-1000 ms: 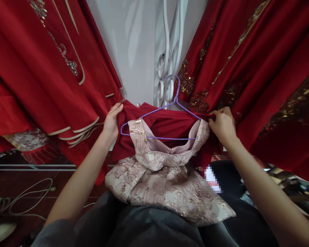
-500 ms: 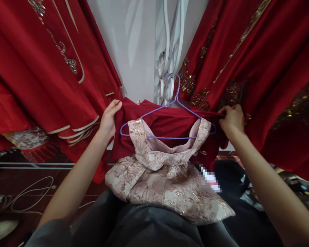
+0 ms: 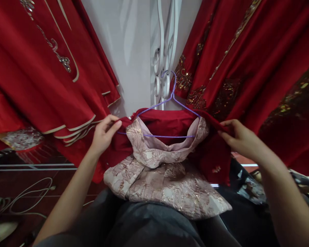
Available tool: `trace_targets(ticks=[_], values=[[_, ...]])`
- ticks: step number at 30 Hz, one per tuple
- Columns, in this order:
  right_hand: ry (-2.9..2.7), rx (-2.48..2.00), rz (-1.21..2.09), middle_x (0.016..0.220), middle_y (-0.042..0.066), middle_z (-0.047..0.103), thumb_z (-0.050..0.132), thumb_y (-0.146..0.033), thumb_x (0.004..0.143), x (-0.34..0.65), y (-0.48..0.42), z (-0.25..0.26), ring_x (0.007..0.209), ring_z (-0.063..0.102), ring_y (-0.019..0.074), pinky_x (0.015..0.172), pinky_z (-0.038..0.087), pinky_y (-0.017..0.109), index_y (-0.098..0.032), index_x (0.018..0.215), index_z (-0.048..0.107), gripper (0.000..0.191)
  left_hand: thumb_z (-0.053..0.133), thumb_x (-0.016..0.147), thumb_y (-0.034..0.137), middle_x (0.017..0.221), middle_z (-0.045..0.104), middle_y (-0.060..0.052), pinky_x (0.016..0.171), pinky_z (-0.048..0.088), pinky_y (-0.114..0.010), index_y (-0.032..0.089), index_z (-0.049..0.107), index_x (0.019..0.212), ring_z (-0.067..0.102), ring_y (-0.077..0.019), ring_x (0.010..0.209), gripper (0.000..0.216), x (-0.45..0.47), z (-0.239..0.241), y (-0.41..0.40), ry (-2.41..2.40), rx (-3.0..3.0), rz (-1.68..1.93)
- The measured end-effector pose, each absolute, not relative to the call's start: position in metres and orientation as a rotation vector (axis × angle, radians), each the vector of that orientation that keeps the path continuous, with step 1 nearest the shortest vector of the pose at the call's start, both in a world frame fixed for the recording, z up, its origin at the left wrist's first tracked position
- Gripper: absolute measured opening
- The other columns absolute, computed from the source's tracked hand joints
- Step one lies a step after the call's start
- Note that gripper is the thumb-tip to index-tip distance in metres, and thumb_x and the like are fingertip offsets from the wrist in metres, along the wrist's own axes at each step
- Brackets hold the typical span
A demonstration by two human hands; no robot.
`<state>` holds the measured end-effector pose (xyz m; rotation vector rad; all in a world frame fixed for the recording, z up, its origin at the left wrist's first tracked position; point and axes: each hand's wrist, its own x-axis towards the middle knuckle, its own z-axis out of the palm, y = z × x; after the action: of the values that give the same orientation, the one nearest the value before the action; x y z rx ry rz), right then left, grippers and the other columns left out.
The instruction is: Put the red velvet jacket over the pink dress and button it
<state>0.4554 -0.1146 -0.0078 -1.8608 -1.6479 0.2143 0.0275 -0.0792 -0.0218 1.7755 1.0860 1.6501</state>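
Observation:
A purple wire hanger (image 3: 170,101) hooks onto a white scrolled metal grille (image 3: 161,65) ahead of me. A dark red garment (image 3: 167,124) hangs on it, with a pink and gold brocade garment (image 3: 159,171) in front, draped down onto my lap. My left hand (image 3: 103,133) pinches the red garment's left shoulder edge. My right hand (image 3: 240,139) grips the red fabric at the right shoulder. Both hands are closed on the cloth.
Red embroidered gowns hang on the left (image 3: 41,68) and on the right (image 3: 260,68). A white wall (image 3: 128,51) shows between them. White cables (image 3: 28,195) lie on the dark floor at the lower left. Dark items (image 3: 249,188) lie at the right.
Both hands have drawn the red garment's shoulders forward and down over the hanger ends. The left hand moved lower and the right hand moved further right. The view shifted slightly.

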Motion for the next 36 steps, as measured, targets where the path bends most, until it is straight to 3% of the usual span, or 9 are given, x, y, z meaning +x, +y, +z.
trace_targets(ticks=[3, 7, 14, 21, 25, 31, 34, 36], values=[[-1.669, -1.447, 0.469, 0.099, 0.010, 0.062, 0.056, -0.040, 0.080, 0.427, -0.104, -0.035, 0.092, 0.061, 0.0246, 0.080, 0.049, 0.039, -0.023, 0.100, 0.044, 0.028, 0.066, 0.080, 0.040, 0.075, 0.058, 0.001, 0.069, 0.042, -0.024, 0.020, 0.062, 0.080, 0.053, -0.0146, 0.071, 0.020, 0.047, -0.035, -0.088, 1.118, 1.812, 1.535], [-1.694, -1.207, 0.580, 0.097, 0.006, 0.059, 0.057, -0.039, 0.083, 0.379, -0.093, -0.055, 0.096, 0.060, 0.0220, 0.087, 0.048, 0.039, -0.025, 0.097, 0.039, 0.027, 0.063, 0.083, 0.040, 0.083, 0.061, 0.000, 0.077, 0.043, -0.025, 0.021, 0.061, 0.084, 0.056, -0.0158, 0.080, 0.019, 0.078, -0.044, -0.089, 1.071, 1.713, 1.567], [-1.754, -0.931, 0.801, 0.097, 0.004, 0.058, 0.052, -0.037, 0.090, 0.309, -0.113, -0.046, 0.091, 0.059, 0.0176, 0.085, 0.048, 0.033, -0.027, 0.096, 0.039, 0.018, 0.061, 0.084, 0.042, 0.090, 0.064, -0.003, 0.081, 0.045, -0.028, 0.022, 0.062, 0.089, 0.059, -0.0185, 0.087, 0.020, 0.115, -0.053, -0.109, 0.930, 1.637, 1.369], [-1.705, -0.912, 0.959, 0.095, 0.003, 0.059, 0.055, -0.036, 0.088, 0.320, -0.122, -0.041, 0.092, 0.059, 0.0164, 0.083, 0.050, 0.031, -0.026, 0.093, 0.043, 0.017, 0.061, 0.084, 0.041, 0.084, 0.061, 0.000, 0.076, 0.044, -0.026, 0.022, 0.060, 0.085, 0.057, -0.0162, 0.081, 0.019, 0.116, -0.063, -0.112, 0.965, 1.662, 1.248], [-1.698, -1.035, 0.828, 0.095, 0.003, 0.060, 0.057, -0.036, 0.087, 0.352, -0.122, -0.036, 0.091, 0.060, 0.0176, 0.082, 0.050, 0.032, -0.025, 0.094, 0.047, 0.016, 0.064, 0.082, 0.043, 0.078, 0.058, 0.002, 0.076, 0.042, -0.024, 0.021, 0.059, 0.080, 0.054, -0.0142, 0.079, 0.022, 0.080, -0.032, -0.069, 1.112, 1.665, 1.656], [-1.567, -1.166, 0.668, 0.091, 0.004, 0.063, 0.061, -0.038, 0.083, 0.382, -0.122, -0.030, 0.088, 0.062, 0.0198, 0.077, 0.050, 0.033, -0.024, 0.090, 0.050, 0.019, 0.067, 0.083, 0.037, 0.080, 0.052, 0.003, 0.080, 0.041, -0.023, 0.017, 0.058, 0.086, 0.051, -0.0096, 0.079, 0.022, 0.031, 0.039, -0.054, 1.069, 1.592, 2.390], [-1.585, -1.118, 0.760, 0.089, 0.003, 0.063, 0.061, -0.038, 0.083, 0.378, -0.122, -0.031, 0.084, 0.062, 0.0187, 0.072, 0.050, 0.030, -0.024, 0.089, 0.049, 0.020, 0.054, 0.092, 0.036, 0.086, 0.050, 0.001, 0.084, 0.041, -0.025, 0.017, 0.057, 0.093, 0.050, -0.0105, 0.084, 0.019, 0.050, 0.042, -0.090, 1.147, 1.673, 2.692], [-1.606, -1.097, 0.787, 0.086, 0.002, 0.062, 0.062, -0.037, 0.083, 0.373, -0.122, -0.032, 0.080, 0.061, 0.0175, 0.070, 0.049, 0.029, -0.024, 0.088, 0.048, 0.019, 0.048, 0.095, 0.031, 0.090, 0.049, 0.000, 0.083, 0.041, -0.026, 0.020, 0.056, 0.098, 0.050, -0.0116, 0.086, 0.014, 0.071, 0.021, -0.117, 1.175, 1.772, 2.711]])
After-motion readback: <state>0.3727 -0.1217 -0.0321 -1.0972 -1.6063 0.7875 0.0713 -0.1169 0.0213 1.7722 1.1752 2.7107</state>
